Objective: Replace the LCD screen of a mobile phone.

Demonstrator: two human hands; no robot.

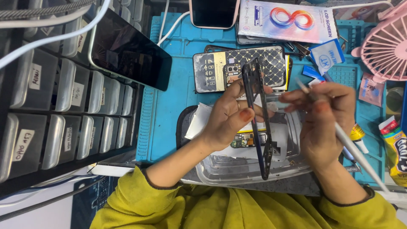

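Note:
My left hand [227, 116] grips a dark phone frame [259, 127], held on edge and running from near the middle of the view down toward me. My right hand [320, 121] is closed around a long white pen-like tool [360, 159], its tip close to the frame's upper part, and also pinches a thin metal piece that reaches to the frame. Under both hands a clear plastic tray [237, 169] holds a circuit board [243, 141] and white paper. An opened phone back with a yellow label [220, 72] lies behind the hands on the blue mat [169, 110].
A dark drawer cabinet [63, 106] fills the left side, with a black phone [127, 51] leaning on it. At the back lie another phone [214, 12] and a screen box [288, 21]. A pink fan [386, 46] and a yellow glue tube [396, 150] stand at the right.

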